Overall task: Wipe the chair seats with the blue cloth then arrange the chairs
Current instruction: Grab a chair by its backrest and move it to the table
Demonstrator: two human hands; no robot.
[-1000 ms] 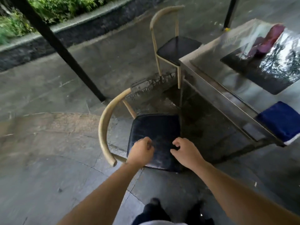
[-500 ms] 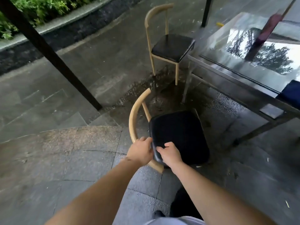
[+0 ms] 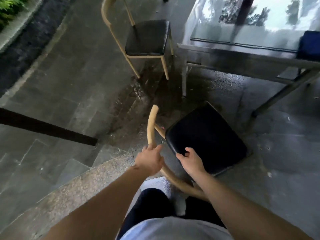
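The near chair has a black padded seat and a curved tan wooden backrest, and it stands just in front of my legs. My left hand grips the curved backrest. My right hand holds the near corner of the black seat, fingers curled over its edge. A second chair of the same kind stands farther off, beside the table's left end. The blue cloth lies folded on the table at the right edge of the view.
A glass-topped table on a dark metal frame fills the upper right, its leg close to the near chair. The stone floor is wet and dark between the two chairs. A dark post slants in from the left. Plants border the top left.
The near chair has turned and shifted right, toward the table. My left hand moved from the seat edge onto the backrest. The view swung right and down.
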